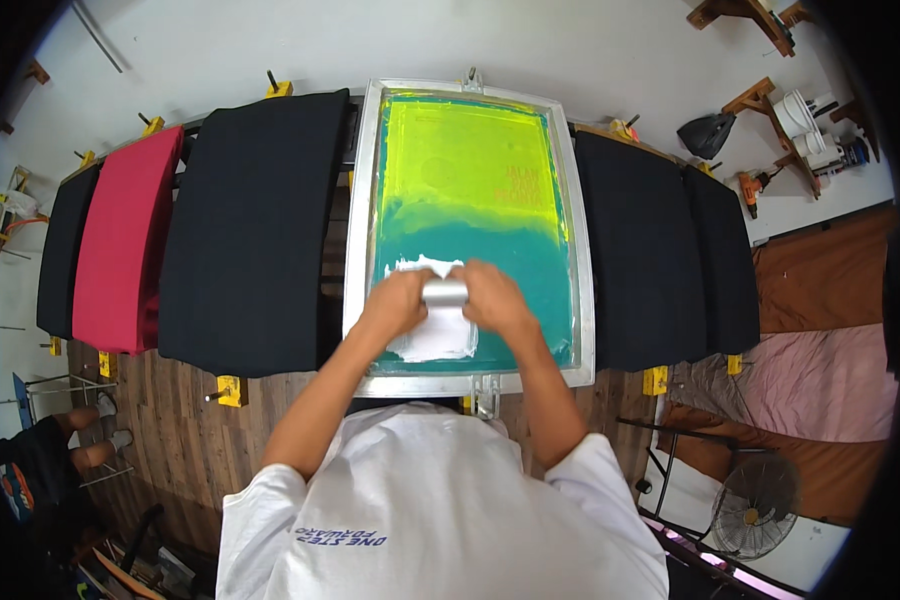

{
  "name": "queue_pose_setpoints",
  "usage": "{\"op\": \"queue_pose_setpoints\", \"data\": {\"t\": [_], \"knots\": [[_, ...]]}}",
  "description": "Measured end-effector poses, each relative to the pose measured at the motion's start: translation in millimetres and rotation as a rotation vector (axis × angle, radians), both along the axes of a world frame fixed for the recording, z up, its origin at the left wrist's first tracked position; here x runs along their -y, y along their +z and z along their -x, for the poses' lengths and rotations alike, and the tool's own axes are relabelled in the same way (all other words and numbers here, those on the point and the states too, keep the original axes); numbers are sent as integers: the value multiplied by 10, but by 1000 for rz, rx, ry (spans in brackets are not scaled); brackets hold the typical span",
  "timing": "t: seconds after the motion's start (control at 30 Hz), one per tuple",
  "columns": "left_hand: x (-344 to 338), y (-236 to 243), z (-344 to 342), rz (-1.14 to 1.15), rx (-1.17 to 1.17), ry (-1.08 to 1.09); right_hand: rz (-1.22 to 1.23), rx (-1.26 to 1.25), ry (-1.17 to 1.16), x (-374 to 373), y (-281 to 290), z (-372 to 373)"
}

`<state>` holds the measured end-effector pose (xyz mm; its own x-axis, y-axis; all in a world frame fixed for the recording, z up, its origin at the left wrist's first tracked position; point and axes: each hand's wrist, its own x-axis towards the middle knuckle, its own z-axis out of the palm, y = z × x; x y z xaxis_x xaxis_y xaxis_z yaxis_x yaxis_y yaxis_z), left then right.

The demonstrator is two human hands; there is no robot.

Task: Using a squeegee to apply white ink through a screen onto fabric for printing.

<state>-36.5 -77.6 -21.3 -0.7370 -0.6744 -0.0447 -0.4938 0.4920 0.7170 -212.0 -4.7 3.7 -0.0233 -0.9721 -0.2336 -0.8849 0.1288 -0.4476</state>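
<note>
Both my hands are wrapped round the ends of a short silver-handled squeegee (445,291). My left hand (398,303) grips its left end and my right hand (495,298) its right end. The squeegee stands on a screen printing frame (583,300) with a metal rim and a mesh that is yellow-green at the far end and teal nearer me. White ink (435,335) lies on the mesh between the squeegee and me, with a ragged patch just beyond my fingers. The squeegee's blade is hidden and its handle is slightly blurred.
Left of the screen are a wide black fabric-covered board (255,230), a pink one (125,240) and a narrower black one (68,255). Two black boards (640,255) stand to the right. Metal clamps (485,395) hold the screen. A floor fan (755,508) is at lower right; a person (35,460) sits at lower left.
</note>
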Motion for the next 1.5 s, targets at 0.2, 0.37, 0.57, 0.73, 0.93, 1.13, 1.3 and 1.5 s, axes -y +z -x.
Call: {"op": "queue_pose_setpoints", "data": {"t": [0.2, 0.37, 0.57, 0.73, 0.93, 1.13, 1.3, 1.5], "knots": [[-1, -110, 48, 7, 18, 14, 96, 70, -20, 15, -178, 56], [-558, 26, -153, -62, -47, 128, 240, 97, -64, -518, -206, -234], [-1019, 83, -423, -75, 38, 13, 199, 120, -61, -1037, -97, -486], [-1101, 102, -503, -101, 50, -28, 50, 130, -57, -1125, 16, -533], [-758, 363, -356, 28, 79, -46, 125, 113, -38, -810, 173, -445], [-661, 105, -257, 77, 86, -48, 243, 6, -14, -688, -52, -383], [-586, -44, -134, 182, 62, 34, 286, -19, -39, -587, -198, -347], [-433, -108, -148, 172, 53, -14, 285, -21, -65, -443, -263, -356]]}}
